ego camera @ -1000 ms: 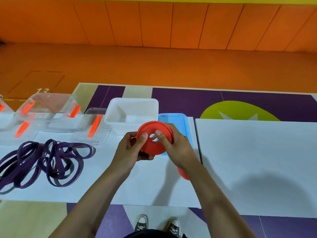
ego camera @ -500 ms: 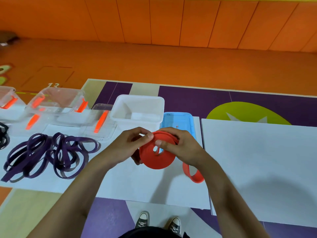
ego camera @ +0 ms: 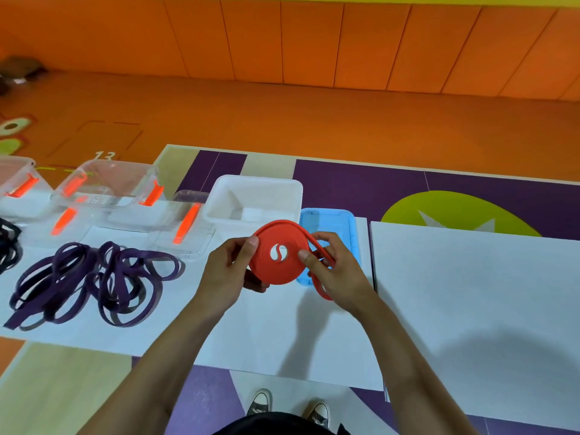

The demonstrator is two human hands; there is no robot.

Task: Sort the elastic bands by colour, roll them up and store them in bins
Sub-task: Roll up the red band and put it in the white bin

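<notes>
While both hands clasp the coiled red band (ego camera: 276, 265) — left hand (ego camera: 229, 271) pinching its rim, right hand (ego camera: 334, 271) pressing its face — purple bands (ego camera: 94, 277) lie well left of the fingers.

Matt, rubbery red band roll (ego camera: 277, 251); matt purple bands (ego camera: 94, 277); clear glossy plastic bins (ego camera: 110, 196); opaque white plastic bin (ego camera: 254, 199); blue plastic tray (ego camera: 351, 227); smooth white table surface (ego camera: 470, 293).
</notes>
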